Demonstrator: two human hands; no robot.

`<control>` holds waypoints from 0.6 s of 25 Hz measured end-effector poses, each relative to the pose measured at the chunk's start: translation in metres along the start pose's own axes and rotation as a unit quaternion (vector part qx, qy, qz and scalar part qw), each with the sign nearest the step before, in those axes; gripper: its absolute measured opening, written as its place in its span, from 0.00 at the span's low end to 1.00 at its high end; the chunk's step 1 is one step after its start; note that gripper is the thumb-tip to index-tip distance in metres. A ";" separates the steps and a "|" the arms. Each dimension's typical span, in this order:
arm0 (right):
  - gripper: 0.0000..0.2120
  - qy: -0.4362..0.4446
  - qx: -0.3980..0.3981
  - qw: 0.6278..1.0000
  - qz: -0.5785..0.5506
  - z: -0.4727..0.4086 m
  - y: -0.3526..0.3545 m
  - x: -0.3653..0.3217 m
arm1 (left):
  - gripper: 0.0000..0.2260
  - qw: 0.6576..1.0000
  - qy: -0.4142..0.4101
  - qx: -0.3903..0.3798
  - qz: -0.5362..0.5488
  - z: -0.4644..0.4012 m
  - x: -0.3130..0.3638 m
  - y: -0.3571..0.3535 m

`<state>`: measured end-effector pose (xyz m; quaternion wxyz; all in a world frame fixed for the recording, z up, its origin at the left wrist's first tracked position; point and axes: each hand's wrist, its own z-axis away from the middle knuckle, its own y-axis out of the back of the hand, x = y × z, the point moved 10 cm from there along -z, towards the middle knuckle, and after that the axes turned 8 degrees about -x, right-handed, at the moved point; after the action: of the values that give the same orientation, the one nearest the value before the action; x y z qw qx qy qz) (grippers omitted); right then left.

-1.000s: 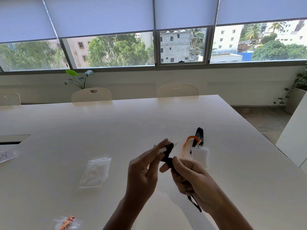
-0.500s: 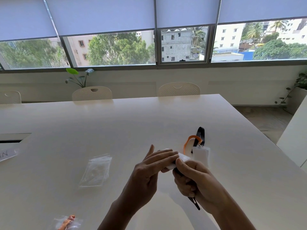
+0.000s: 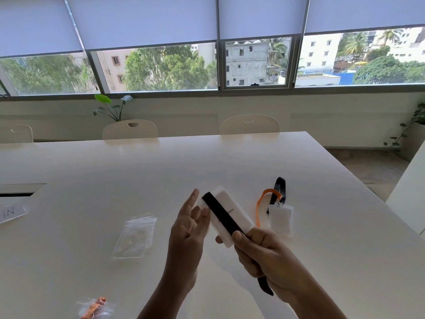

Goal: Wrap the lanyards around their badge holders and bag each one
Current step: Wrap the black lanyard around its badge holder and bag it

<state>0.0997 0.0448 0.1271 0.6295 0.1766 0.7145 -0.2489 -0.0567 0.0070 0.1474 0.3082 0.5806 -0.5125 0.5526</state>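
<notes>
A white badge holder (image 3: 236, 212) is held tilted above the table, with a black lanyard strap (image 3: 222, 214) lying diagonally across its face. My right hand (image 3: 264, 254) grips the holder's lower end and the strap, whose loose end (image 3: 264, 286) hangs below my fist. My left hand (image 3: 188, 229) is beside the holder's left edge, fingers apart and touching its back. A second badge holder (image 3: 280, 217) with orange (image 3: 261, 203) and black (image 3: 279, 187) lanyards lies on the table to the right. Empty clear bags (image 3: 134, 237) lie to the left.
A bagged orange lanyard (image 3: 95, 308) lies at the near left edge of the white table (image 3: 161, 171). A paper label (image 3: 10, 212) and a cable slot (image 3: 20, 188) are at far left. Chairs (image 3: 130, 130) stand along the far side.
The holder has been turned face up and raised, with the black strap now laid across it. My left hand has opened and drawn back to the left.
</notes>
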 end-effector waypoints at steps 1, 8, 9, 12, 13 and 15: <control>0.26 0.001 0.009 1.000 0.005 0.000 -0.001 -0.001 | 0.23 0.999 0.019 -0.013 0.034 -0.001 -0.004 -0.003; 0.32 -0.024 0.067 0.996 0.045 0.003 0.004 0.003 | 0.13 0.993 0.029 -0.056 0.097 -0.002 0.003 -0.009; 0.30 -0.030 0.079 0.995 0.048 0.002 0.006 0.007 | 0.13 0.994 0.027 -0.053 0.095 -0.003 0.003 -0.008; 0.19 -0.038 0.089 0.994 0.051 0.002 0.005 0.009 | 0.11 0.996 0.009 -0.027 0.082 -0.004 0.004 -0.003; 0.17 -0.041 0.087 0.994 0.050 0.002 0.004 0.009 | 0.11 0.997 -0.002 -0.018 0.071 -0.003 0.006 -0.001; 0.20 -0.054 0.080 0.994 0.042 0.002 0.002 0.013 | 0.11 0.999 -0.025 0.004 0.042 0.000 0.010 0.001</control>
<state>0.1012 0.0447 0.1139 0.6608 0.2425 0.6491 -0.2883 -0.0587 0.0040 0.1564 0.2701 0.5734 -0.5415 0.5523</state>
